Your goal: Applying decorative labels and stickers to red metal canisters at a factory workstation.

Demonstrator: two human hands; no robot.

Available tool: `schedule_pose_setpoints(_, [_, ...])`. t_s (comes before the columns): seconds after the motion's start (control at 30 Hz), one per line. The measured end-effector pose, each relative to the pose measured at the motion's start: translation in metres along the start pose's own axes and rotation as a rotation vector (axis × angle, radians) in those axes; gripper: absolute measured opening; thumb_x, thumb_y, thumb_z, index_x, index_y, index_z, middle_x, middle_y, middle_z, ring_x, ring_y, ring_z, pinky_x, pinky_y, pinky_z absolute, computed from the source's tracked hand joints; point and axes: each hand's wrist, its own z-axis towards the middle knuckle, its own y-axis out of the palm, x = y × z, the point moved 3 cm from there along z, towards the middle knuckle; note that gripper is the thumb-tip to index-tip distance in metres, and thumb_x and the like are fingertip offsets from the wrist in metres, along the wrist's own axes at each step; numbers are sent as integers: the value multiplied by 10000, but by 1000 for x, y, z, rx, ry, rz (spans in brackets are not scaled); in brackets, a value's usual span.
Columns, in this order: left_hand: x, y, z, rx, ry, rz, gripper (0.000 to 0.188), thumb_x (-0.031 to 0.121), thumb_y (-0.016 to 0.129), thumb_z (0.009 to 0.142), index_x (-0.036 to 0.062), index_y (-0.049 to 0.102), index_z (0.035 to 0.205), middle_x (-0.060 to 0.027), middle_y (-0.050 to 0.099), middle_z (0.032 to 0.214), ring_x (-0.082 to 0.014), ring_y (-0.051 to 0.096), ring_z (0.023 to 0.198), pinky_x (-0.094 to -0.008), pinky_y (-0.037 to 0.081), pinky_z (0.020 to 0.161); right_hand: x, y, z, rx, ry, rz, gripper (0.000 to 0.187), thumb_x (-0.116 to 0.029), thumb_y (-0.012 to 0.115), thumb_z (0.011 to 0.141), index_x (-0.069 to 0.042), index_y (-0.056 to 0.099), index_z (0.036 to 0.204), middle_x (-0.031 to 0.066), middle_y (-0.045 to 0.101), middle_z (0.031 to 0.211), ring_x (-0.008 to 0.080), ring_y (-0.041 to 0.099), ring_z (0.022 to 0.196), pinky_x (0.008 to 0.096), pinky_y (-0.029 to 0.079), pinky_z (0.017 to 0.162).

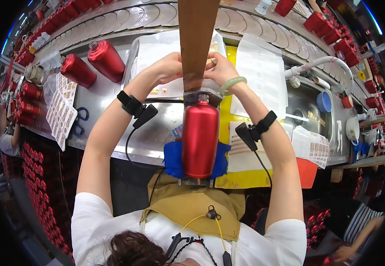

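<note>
Both hands reach out over a white sheet in a tray [133, 60], meeting behind an upright wooden post [197, 40]. My left hand [169, 68] is curled, its fingertips hidden by the post. On the other side, my right hand [222, 70], with a green bangle [234, 83] on the wrist, has bent fingers in a pinch; whatever lies between the fingers cannot be made out. Nearer me, a shiny red bottle [201, 139] rests on a blue cloth [173, 159], its neck toward the post. Neither hand touches the bottle.
Two red bottles [107, 61] stand at the left, near decal sheets [61, 111] and blue-handled scissors [80, 120]. White sheets [256, 80] lie at the right beside a sink [305, 104] with a blue cup [323, 102]. A slatted conveyor [245, 24] runs along the back.
</note>
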Motion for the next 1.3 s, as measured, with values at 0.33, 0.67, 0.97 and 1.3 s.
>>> schedule_pose_setpoints(0.33, [-3, -11, 0, 26, -11, 27, 301, 39, 733, 915, -3, 662, 1204, -84, 701, 1142, -158, 676, 1032, -341, 546, 932, 7, -8, -11, 32, -29, -32, 314, -189, 789, 778, -93, 762, 1075, 118, 746, 900, 241, 718, 843, 347, 553, 802])
schedule_pose_setpoints(0.67, [-5, -26, -5, 129, -43, 60, 375, 80, 706, 951, 22, 602, 1307, -71, 673, 1239, -157, 639, 1129, -335, 507, 985, 29, -42, -43, -37, -76, -479, 447, -312, 867, 692, -144, 760, 1092, 147, 661, 1071, 332, 655, 999, 411, 535, 890])
schedule_pose_setpoints(0.97, [-2, -3, -5, 146, 59, 49, 431, 120, 797, 890, -23, 653, 1271, -87, 700, 1133, -141, 659, 1001, -313, 558, 877, 14, -70, -1, 229, 34, -211, 499, -408, 705, 951, 34, 692, 1182, 140, 760, 960, 196, 650, 715, 319, 546, 709])
schedule_pose_setpoints(1.3, [-15, -4, -49, 466, 222, 892, 320, 190, 747, 914, -59, 711, 1112, -167, 722, 1219, -278, 690, 1039, -397, 542, 910, 9, -14, 33, 186, -97, -54, 297, -269, 680, 886, 21, 697, 950, 92, 641, 714, 162, 564, 608, 340, 485, 624])
